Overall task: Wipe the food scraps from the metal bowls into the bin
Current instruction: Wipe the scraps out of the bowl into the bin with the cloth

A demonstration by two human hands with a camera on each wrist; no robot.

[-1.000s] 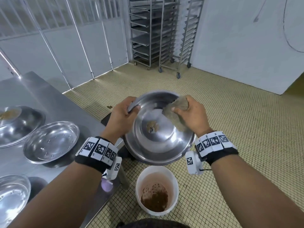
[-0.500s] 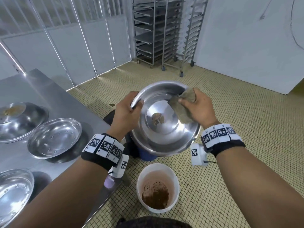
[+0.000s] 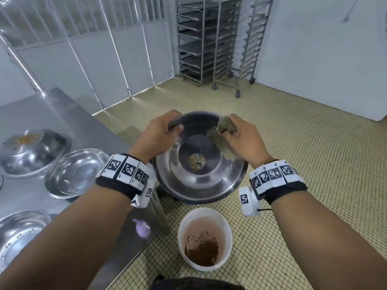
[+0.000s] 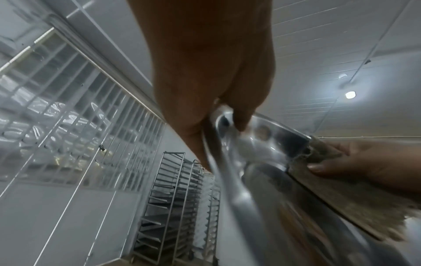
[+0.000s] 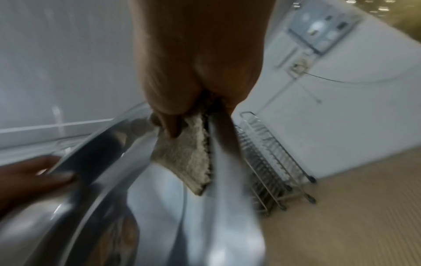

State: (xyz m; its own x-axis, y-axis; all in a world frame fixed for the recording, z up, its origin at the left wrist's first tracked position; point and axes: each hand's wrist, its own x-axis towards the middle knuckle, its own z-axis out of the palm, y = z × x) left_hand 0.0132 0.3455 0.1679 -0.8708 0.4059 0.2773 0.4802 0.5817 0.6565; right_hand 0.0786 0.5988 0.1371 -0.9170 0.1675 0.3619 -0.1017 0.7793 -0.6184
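— What can't you make out from where you stand?

— The far rim of the bowl (image 3: pixel 199 176) is blurred in your head view, and your right wrist view is smeared all over. The underside of the bowl is hidden, and so is whatever dark blue thing sits on the floor behind it. The lowest bowl on the table (image 3: pixel 69 120) is cut off by the picture's left edge.

— How are you holding things?

— Your left hand (image 3: pixel 158 135) pinches the bowl's left rim, thumb inside and fingers behind; the left wrist view shows that thumb curled over the edge. Your right hand (image 3: pixel 243 139) clutches a grey-brown cloth (image 3: pixel 222 132), bunched in curled fingers and pressed against the bowl's upper right wall. The bowl tilts toward you, with a small brown scrap (image 3: pixel 198 162) sitting in its middle.

— And the bin?

— The white bucket (image 3: pixel 227 233) stands on the tiled floor just below the bowl's near rim, brown scraps already in its bottom, close beside the table's corner.

— Room to move?

— Open tiled floor lies to your right and ahead. Two wheeled racks (image 3: pixel 217 38) stand well apart at the back wall. On the table to your left sit three more bowls, one upturned with brown residue on top (image 3: pixel 31 151).

— Anything only one view gives?

— Only the left wrist view shows the ceiling lamp (image 4: pixel 350 94).
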